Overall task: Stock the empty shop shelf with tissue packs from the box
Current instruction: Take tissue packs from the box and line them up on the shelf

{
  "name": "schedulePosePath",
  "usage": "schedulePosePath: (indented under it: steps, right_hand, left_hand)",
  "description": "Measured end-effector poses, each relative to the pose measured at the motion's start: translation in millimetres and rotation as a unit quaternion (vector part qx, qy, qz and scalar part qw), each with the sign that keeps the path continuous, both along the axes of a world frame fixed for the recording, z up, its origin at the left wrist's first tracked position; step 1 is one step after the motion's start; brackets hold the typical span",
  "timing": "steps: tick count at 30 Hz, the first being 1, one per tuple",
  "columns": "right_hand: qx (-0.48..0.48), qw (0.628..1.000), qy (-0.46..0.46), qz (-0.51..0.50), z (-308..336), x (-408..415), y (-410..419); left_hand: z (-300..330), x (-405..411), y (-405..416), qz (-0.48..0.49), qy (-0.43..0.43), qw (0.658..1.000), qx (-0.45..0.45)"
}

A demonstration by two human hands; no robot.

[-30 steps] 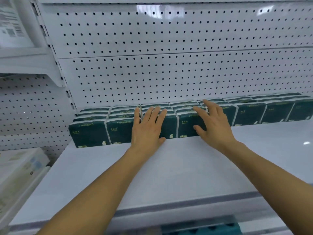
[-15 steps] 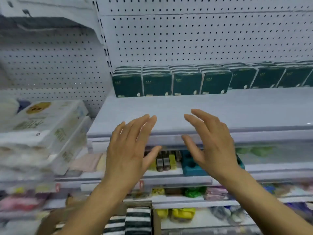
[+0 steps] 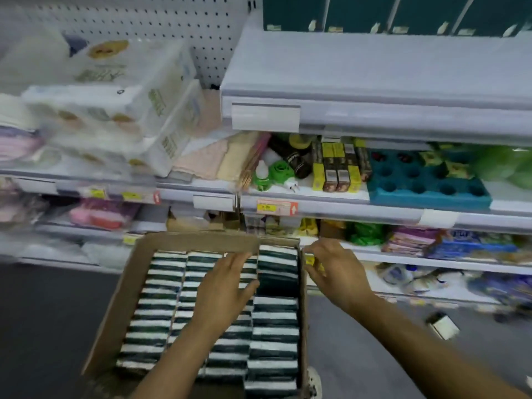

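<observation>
A brown cardboard box (image 3: 201, 241) stands low in front of the shelves, filled with rows of dark green and white tissue packs (image 3: 161, 306) set on edge. One gap shows in the right row. My left hand (image 3: 224, 286) hovers with spread fingers over the packs in the box's middle. My right hand (image 3: 336, 269) is at the box's right wall, fingers loosely bent, holding nothing. Up at the top, a row of green tissue packs (image 3: 354, 12) stands at the back of the white shelf (image 3: 374, 82).
Big white paper packs (image 3: 121, 90) fill the shelf on the left. Below the white shelf are small boxes (image 3: 336, 165), a teal tray (image 3: 426, 182) and green items. A small box (image 3: 443, 326) lies on the dark floor at the right.
My view has dropped from the shelf to the box on the floor. Both hands left the row of packs on the shelf and came down over the box.
</observation>
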State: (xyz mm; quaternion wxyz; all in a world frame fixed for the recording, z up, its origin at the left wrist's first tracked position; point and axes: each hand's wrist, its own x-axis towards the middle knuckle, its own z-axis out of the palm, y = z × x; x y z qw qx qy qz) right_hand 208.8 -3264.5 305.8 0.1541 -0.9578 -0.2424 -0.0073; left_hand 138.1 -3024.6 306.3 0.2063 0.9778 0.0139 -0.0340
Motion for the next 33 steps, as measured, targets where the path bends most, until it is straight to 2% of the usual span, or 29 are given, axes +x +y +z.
schedulePosePath:
  steps: [4,8,10,14,18,22,25,28,31,33]
  right_hand:
    - [-0.064,0.996,0.062,0.020,-44.0,12.4,11.6]
    - [-0.128,0.983,0.115,0.060,-83.1,24.1,25.6]
    - [-0.168,0.973,0.135,0.083,-100.8,26.8,33.8]
    - [-0.251,0.955,0.127,0.089,-127.0,28.3,45.7]
    - [-0.278,0.952,0.109,0.072,-141.7,26.7,53.4]
    - [-0.292,0.948,0.101,0.078,-146.3,29.6,57.7]
    - [-0.261,0.956,0.123,0.060,-140.0,30.6,55.9]
    - [-0.188,0.972,0.135,0.029,-122.6,28.5,48.5]
    - [-0.059,0.984,0.163,-0.045,-91.4,26.5,40.3]
    - [0.045,0.974,0.198,-0.096,-68.2,25.4,33.9]
  left_hand:
    - [-60.0,5.9,8.0,0.030,0.102,0.992,-0.069]
    - [-106.6,8.1,14.5,0.109,0.173,0.956,-0.211]
    - [-123.0,7.8,16.2,0.110,0.206,0.941,-0.246]
    - [-150.1,13.0,15.9,0.075,0.261,0.928,-0.254]
    - [-166.1,20.3,12.9,0.050,0.298,0.917,-0.259]
    - [-171.2,29.2,8.0,-0.011,0.345,0.920,-0.185]
    - [-161.4,31.8,2.8,-0.040,0.316,0.941,-0.116]
    - [-145.5,29.0,4.7,-0.012,0.259,0.960,-0.103]
    - [-123.3,24.8,12.8,0.069,0.197,0.965,-0.159]
    - [-104.8,20.9,17.6,0.133,0.148,0.953,-0.230]
